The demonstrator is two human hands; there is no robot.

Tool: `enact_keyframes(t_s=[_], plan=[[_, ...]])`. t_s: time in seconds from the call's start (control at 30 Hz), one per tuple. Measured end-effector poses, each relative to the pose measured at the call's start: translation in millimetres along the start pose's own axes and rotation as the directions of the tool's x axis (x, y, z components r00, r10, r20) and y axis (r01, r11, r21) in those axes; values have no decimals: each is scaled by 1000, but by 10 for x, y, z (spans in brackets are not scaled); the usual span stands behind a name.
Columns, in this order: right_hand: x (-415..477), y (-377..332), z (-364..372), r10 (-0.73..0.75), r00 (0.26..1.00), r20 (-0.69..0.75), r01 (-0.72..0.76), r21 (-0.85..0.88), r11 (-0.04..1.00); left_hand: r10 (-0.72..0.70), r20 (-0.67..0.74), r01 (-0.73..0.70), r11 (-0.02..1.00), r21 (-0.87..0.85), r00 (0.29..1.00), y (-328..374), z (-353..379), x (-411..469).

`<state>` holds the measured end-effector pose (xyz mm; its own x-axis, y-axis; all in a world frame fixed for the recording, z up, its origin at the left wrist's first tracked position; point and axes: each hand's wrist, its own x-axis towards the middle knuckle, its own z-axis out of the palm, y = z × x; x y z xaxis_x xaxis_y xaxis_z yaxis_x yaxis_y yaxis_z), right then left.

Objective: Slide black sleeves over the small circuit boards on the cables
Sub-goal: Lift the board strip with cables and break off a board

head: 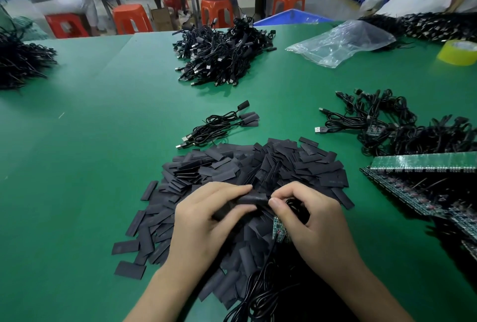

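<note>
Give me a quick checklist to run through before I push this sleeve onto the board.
1. Sleeve in hand: the left hand grips a black sleeve; ok.
2. Other end held: the right hand pinches the sleeve's right end; ok.
3. Sleeve mouth open: hidden behind the fingertips; cannot tell.
4. Board bare: the circuit board shows green under the right hand; ok.
5. Board lined up with the mouth: it sits below the sleeve, not at its end; not ok.
6. Cable running free: it trails down over the sleeve pile into loops; cannot tell.
</note>
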<state>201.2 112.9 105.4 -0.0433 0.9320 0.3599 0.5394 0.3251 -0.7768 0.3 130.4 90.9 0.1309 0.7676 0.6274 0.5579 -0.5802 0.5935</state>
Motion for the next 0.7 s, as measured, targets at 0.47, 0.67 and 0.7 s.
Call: enact_keyframes(t_s=[0.47, 0.67, 0.7], plan=[[-2, -49, -17, 84, 996, -43, -82, 56, 995, -33, -19, 30, 990, -137, 999, 53, 85, -16], [20, -36, -24, 106, 994, -38, -102, 97, 990, 51, -14, -53, 989, -139, 999, 90, 128, -10], [17, -34, -18, 102, 994, -36, -98, 94, 991, 55, -15, -56, 989, -135, 998, 100, 127, -13]])
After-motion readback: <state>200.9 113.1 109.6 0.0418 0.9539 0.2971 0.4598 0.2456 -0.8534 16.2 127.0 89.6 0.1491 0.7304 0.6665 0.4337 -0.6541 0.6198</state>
